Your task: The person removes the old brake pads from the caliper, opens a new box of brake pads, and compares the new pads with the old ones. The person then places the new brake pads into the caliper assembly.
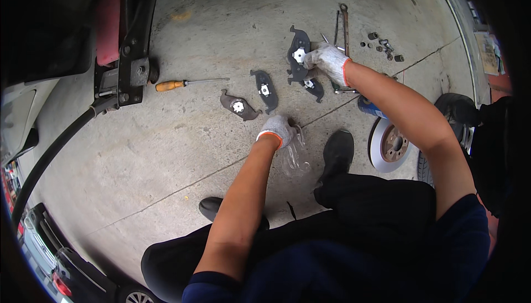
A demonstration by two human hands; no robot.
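Observation:
My right hand (328, 63), in a white knit glove, has its fingers closed on the edge of a dark brake pad (297, 42) with a silver clip. Partly covered by that pad is another brake pad (315, 90). To their left lies a third pad (262, 78), and beside it a brownish, worn-looking brake pad (227, 102). Nearer to me, my gloved left hand (276, 129) is closed on a crumpled clear plastic wrapper (294, 160), which trails down from it. The left fingertips are mostly hidden.
A screwdriver (170, 85) lies left of the pads, near a jack (130, 73) with a black handle. Wrenches (345, 26) and several sockets (399, 58) lie at the far right. Beside my right knee are a brake disc (381, 147) and a blue can (366, 104).

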